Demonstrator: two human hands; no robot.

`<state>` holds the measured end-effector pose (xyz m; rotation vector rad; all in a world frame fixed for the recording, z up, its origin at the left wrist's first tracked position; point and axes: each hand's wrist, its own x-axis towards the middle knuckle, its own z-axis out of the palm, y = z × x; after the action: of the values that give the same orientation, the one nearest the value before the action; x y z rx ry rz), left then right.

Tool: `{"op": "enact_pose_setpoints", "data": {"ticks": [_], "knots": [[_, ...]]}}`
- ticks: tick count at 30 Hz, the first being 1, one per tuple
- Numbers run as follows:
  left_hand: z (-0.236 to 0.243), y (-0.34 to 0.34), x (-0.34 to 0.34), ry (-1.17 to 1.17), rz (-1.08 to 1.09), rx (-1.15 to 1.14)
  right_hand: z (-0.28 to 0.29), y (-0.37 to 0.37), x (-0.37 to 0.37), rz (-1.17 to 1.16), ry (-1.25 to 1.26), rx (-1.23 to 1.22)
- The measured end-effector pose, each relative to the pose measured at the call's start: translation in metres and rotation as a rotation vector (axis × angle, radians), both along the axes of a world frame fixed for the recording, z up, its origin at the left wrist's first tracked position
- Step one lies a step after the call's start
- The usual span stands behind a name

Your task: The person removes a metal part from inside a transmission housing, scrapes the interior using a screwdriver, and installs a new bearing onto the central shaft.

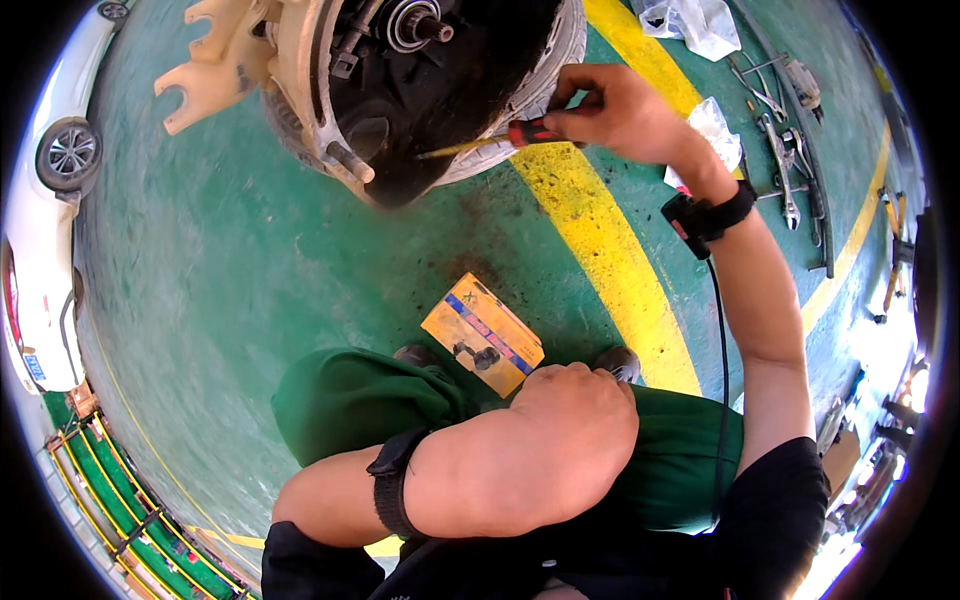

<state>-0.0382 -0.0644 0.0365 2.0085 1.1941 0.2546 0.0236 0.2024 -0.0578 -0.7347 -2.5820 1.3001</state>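
Note:
My right hand (615, 115) grips a red-and-black screwdriver (530, 133), its thin shaft reaching left over the dark lower inside of a wheel assembly (450, 80). Whether the tip touches it I cannot tell. A bearing and splined shaft (425, 28) sit at its top, beside a cream forked metal arm (215, 80). My left hand (580, 390) rests low over my green-trousered leg with fingers curled; what they hold, if anything, is hidden. A yellow cardboard box (482, 335) lies on the floor just above it.
On the green floor (230, 260) with yellow stripes lie wrenches and long bars (785, 170) and plastic bags (690, 20) at right. A white car (40, 280) stands at the far left, yellow railings (110, 480) at lower left, more metal parts (890, 250) along the right edge.

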Motion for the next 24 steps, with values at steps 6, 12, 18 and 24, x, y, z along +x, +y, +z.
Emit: {"op": "enact_pose_setpoints", "data": {"ticks": [6,12,18,24], "knots": [[0.0,0.001,0.002,0.001,-0.031,-0.037,0.0,-0.001,-0.002,-0.041,0.13,0.153],[-0.002,-0.001,0.001,-0.019,-0.036,0.028,0.02,0.004,-0.004,0.044,0.12,0.207],[0.007,0.003,0.002,0.051,-0.082,-0.13,0.019,0.014,0.009,0.056,0.056,0.107],[-0.004,-0.005,0.001,0.244,-0.401,-0.242,0.011,-0.003,-0.005,0.064,0.078,0.173]]}}
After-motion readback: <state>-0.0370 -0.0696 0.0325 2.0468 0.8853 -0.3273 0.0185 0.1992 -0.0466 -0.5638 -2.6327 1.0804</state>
